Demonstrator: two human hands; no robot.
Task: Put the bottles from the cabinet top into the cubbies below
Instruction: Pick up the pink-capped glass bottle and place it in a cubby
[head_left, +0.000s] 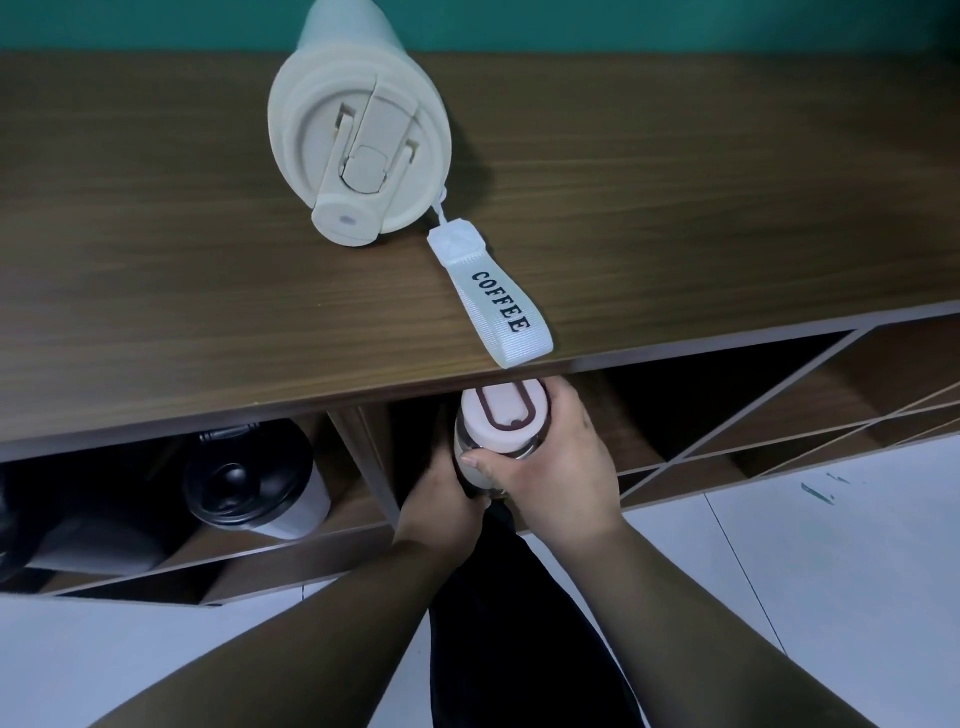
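A pink-lidded bottle with a brown loop on its cap is held just below the cabinet top's front edge, at the mouth of the middle cubby. My right hand wraps its neck from the right. My left hand grips its lower body, which is mostly hidden. On the wooden cabinet top stands a pale green coffee tumbler with a flip lid; its white "COFFEE" strap hangs over the front edge.
The left cubby holds a white cup with a black lid and a dark object beside it. Cubbies with diagonal dividers open to the right. White floor tiles lie below, and a teal wall stands behind.
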